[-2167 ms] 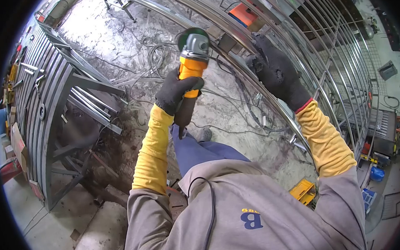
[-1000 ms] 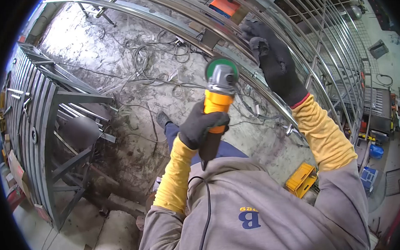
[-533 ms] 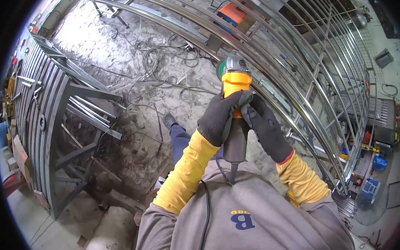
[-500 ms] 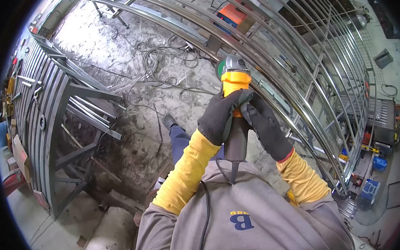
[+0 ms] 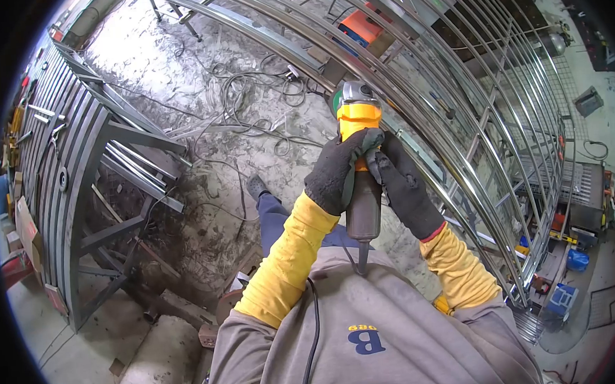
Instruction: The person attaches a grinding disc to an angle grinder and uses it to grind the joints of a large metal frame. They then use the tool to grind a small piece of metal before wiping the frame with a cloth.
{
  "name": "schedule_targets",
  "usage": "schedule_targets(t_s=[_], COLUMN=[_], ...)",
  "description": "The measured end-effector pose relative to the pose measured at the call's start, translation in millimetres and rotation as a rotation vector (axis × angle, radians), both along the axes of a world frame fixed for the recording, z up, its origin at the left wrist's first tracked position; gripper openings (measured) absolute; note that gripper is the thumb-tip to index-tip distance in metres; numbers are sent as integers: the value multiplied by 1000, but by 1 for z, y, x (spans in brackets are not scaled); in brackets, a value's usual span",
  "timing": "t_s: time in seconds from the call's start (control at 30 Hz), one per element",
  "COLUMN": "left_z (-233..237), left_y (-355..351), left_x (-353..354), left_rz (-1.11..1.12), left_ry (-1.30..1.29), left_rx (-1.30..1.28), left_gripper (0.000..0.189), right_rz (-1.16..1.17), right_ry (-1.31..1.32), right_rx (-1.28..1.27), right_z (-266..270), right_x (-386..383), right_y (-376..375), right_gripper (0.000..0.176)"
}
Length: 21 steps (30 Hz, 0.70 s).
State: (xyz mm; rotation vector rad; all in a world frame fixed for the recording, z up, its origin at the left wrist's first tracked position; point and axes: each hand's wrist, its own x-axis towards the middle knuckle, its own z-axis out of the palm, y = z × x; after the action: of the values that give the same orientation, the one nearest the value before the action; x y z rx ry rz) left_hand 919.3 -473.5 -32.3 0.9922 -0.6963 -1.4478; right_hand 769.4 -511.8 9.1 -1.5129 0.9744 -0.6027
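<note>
- Currently I read both hands clenched on the angle grinder point(image 5: 358, 116): left hand point(image 5: 334, 173) on the orange body, right hand point(image 5: 404, 187) just beside it, lower.
- Long axis runs from the chest straight outward.
- Disc end is farthest out, at the curved steel frame point(image 5: 456, 114); I can't tell if they touch.
- Left hand is nearer the disc.
- Below: concrete floor point(image 5: 175, 60), loose cables point(image 5: 261, 97), metal rack point(image 5: 83, 155) to the left.

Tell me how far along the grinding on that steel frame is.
Done: the steel frame stands assembled, bars in place. In hand: left grip and right grip, both gloved, clamp the angle grinder, its disc beside the frame. Left: the grinding itself; no sparks show, and contact cannot be told.
</note>
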Motion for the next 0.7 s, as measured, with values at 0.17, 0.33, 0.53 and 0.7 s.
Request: schedule_targets(t_s=[0.17, 0.33, 0.53, 0.7], left_z=[7, -10, -22, -17], left_y=[-5, -5, 43, 76], left_x=[-3, -13, -13, -23], left_rz=[-1, 42, 286, 344], left_ry=[233, 8, -358, 69], left_rx=[137, -77, -189, 16], left_gripper=[33, 37, 28, 28], right_rz=[11, -47, 58, 128], right_ry=[6, -46, 203, 165], right_rx=[1, 11, 8, 119], right_z=[6, 6, 0, 3], right_x=[0, -2, 3, 6], right_y=[-5, -5, 19, 48], right_gripper=[46, 44, 44, 49])
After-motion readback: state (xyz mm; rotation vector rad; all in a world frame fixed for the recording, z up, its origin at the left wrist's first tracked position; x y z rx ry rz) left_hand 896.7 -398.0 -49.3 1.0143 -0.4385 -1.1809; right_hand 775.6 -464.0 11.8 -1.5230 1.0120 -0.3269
